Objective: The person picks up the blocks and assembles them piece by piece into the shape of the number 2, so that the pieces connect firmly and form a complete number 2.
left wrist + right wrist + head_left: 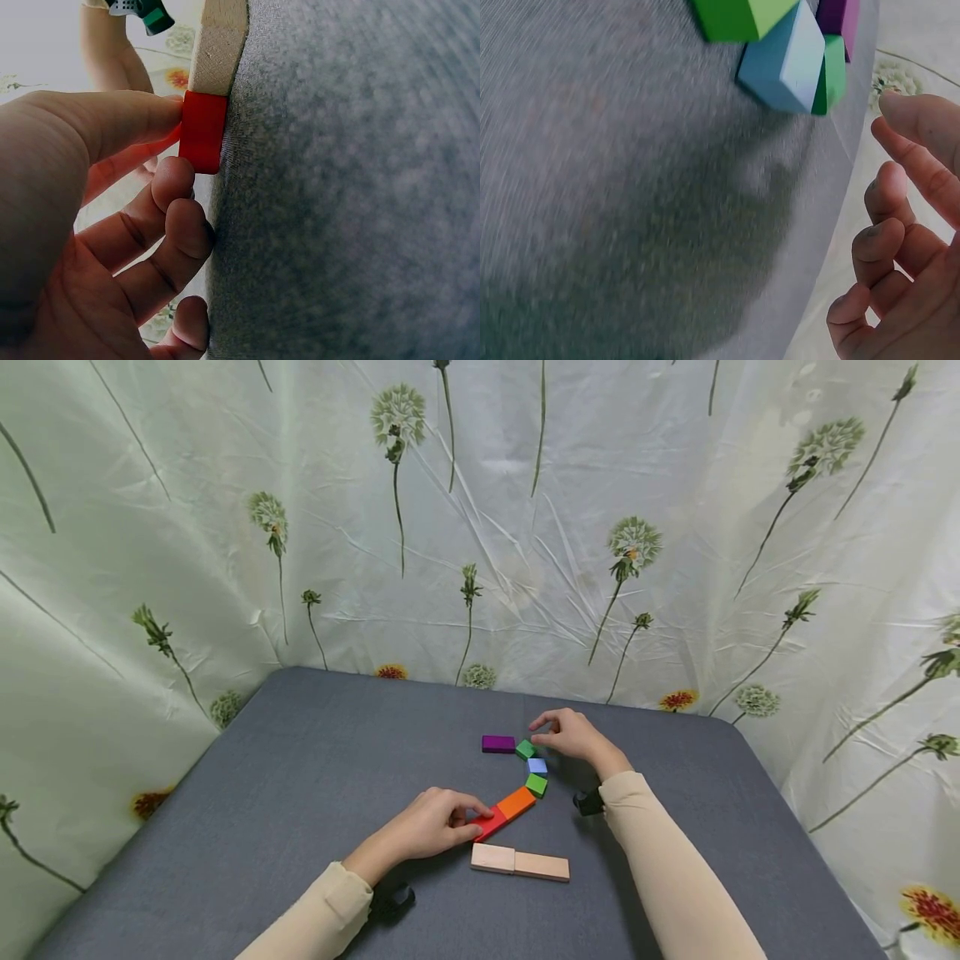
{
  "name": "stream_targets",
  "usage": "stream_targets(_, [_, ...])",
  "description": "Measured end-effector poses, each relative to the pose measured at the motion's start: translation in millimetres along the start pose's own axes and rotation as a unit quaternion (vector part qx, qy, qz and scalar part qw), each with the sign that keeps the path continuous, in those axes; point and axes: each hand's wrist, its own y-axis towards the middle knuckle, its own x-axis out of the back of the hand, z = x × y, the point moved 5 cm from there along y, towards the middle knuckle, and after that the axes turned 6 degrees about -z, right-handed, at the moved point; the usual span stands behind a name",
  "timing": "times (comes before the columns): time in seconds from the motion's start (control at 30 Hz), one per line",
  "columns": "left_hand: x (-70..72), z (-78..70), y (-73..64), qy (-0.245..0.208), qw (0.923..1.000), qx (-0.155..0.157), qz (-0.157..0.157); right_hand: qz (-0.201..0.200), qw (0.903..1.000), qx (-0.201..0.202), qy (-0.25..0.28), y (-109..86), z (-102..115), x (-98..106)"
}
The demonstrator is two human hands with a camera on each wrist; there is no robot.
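Observation:
My left hand [431, 822] pinches the outer end of a red block [487, 825] between thumb and fingers; in the left wrist view that block [202, 133] lies close along the cloth. An orange block [517, 802] continues from it, followed by a light green block [536, 785], a blue block [537, 767], a darker green block [526, 749] and a purple block [498, 744], forming a curve. Beside the darker green block, my right hand [573, 735] hovers with loosely bent fingers. Nothing sits between those fingers in the right wrist view.
Two pale wooden blocks [542, 866] lie end to end nearer to me, just below the red one. Grey cloth [360, 735] covers the table. A flower-printed curtain [337, 527] hangs behind its far edge. A dark wrist device [588, 802] sits under the right cuff.

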Motion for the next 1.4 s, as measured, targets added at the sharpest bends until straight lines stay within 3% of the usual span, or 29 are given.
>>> stream_targets(0.07, [2.5,-6.0,-0.6,-0.003,0.9998,0.018,0.006,-0.001,1.0,0.0,0.004,-3.3,-3,3])
stream_targets(0.3, [3.1,-6.4,-2.2,0.0,1.0,-0.004,-0.002,-0.002,1.0,0.009,0.002,-14.7,-14,14])
stream_targets(0.93, [2.3,-5.5,-2.5,-0.003,1.0,-0.009,0.0,-0.009,0.9998,0.0,0.019,-72.0,-62,38])
stream_targets(1.17, [2.2,-6.7,-3.1,-0.001,0.9999,0.016,0.003,-0.016,0.9996,-0.01,0.023,-85.6,-79,39])
stream_targets(1.4, [2.3,-7.9,-1.8,0.004,0.9998,0.018,0.0,-0.021,0.9989,-0.018,0.038,-93.9,-89,40])
